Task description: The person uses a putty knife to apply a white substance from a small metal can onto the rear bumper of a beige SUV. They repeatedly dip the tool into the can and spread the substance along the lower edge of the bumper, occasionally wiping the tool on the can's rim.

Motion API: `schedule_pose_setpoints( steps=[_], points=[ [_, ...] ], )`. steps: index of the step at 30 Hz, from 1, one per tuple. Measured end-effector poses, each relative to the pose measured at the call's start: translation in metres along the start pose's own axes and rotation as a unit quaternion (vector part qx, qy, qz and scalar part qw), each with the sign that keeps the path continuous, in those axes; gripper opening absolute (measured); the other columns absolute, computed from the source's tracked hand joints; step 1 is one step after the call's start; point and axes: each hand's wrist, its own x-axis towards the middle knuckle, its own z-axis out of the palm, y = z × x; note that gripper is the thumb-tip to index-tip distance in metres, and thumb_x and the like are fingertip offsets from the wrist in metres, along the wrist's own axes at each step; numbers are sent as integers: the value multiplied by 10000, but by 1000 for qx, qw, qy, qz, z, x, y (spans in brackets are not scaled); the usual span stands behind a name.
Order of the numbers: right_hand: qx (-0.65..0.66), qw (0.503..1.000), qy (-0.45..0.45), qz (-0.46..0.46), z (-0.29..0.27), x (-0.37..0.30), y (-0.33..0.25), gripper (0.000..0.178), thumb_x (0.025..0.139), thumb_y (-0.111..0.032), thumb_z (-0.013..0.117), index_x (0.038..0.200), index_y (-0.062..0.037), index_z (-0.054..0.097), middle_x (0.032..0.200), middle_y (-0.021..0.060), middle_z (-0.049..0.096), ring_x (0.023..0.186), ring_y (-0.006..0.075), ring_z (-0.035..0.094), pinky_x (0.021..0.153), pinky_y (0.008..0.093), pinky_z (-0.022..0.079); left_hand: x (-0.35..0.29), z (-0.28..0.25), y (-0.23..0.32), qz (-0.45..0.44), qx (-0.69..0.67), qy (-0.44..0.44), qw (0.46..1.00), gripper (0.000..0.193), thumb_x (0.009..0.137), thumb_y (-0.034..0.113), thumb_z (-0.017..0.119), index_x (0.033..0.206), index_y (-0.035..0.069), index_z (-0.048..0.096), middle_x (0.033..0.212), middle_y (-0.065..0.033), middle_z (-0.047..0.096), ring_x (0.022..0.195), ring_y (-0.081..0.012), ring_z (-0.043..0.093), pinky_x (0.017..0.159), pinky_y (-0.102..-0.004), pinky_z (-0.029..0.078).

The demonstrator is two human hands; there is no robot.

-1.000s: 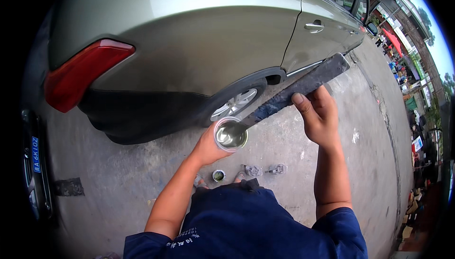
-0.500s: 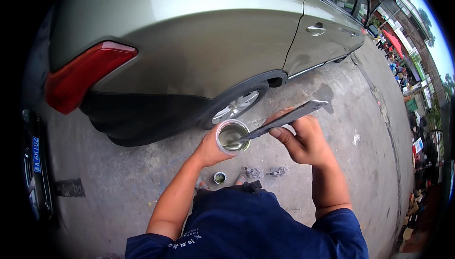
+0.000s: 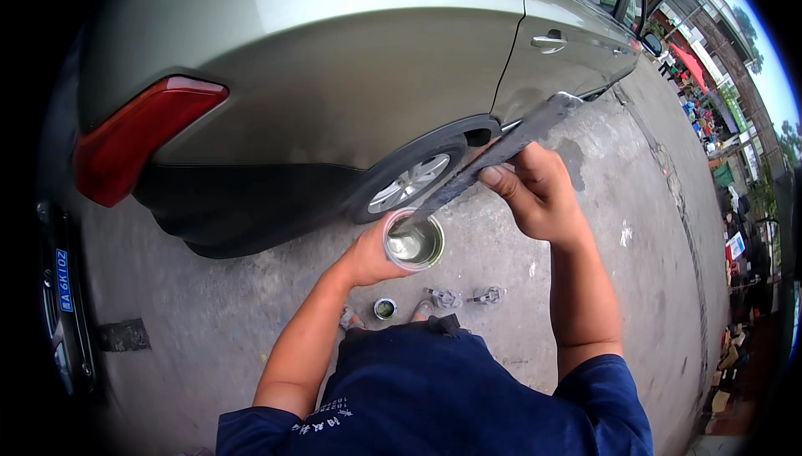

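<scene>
My left hand (image 3: 366, 249) is wrapped round a clear plastic cup (image 3: 433, 245). Inside it lies a shiny, pale grey-green liquid that looks like paint. Between thumb and fingers of my right hand (image 3: 547, 201) is a long, flat, dark paint stirring stick (image 3: 522, 133), smeared with grey. Its lower end dips into the cup near the left rim, and the upper end slants up to the right, past my hand. How deep the tip sits in the liquid cannot be made out.
A grey-green car (image 3: 317, 80) with a red tail light (image 3: 142, 134) and rear wheel (image 3: 409, 184) stands ahead. On the concrete by my feet are an open can (image 3: 385, 309) and two spray guns (image 3: 487, 295). A dark car (image 3: 67, 297) is at far left.
The stick has become steeper, its upper end rising, and its lower end has shifted to the cup's left side. My right hand has moved up; the cup stays in my left hand.
</scene>
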Motion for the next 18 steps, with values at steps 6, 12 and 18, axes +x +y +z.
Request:
schedule_pose_setpoints(
  steps=[6, 12, 18],
  points=[
    [145, 979, 134, 44, 0, -47, 16, 203, 925, -76, 646, 1083, 43, 600, 982, 121, 714, 894, 190, 674, 820, 311, 514, -6, -9, -2, -23, -13, 27, 999, 847, 571, 166, 906, 1313, 49, 514, 1271, -96, 594, 1190, -210, 565, 1035, -341, 424],
    [72, 987, 146, -20, 25, -28, -17, 176, 880, -46, 674, 1025, 30, 611, 865, 153, 694, 763, 269, 680, 688, 308, 509, -6, 0, -14, 2, -4, 48, 999, 810, 634, 188, 882, 1334, 59, 494, 1286, -102, 596, 1194, -221, 569, 1033, -355, 431],
    [79, 975, 200, 56, 30, -57, 12, 152, 895, -38, 642, 1028, 29, 615, 860, 156, 684, 748, 255, 665, 698, 308, 507, -2, 5, -12, -7, 24, 77, 997, 807, 630, 171, 872, 1337, 82, 495, 1278, -109, 598, 1205, -231, 567, 1029, -364, 438]
  ],
)
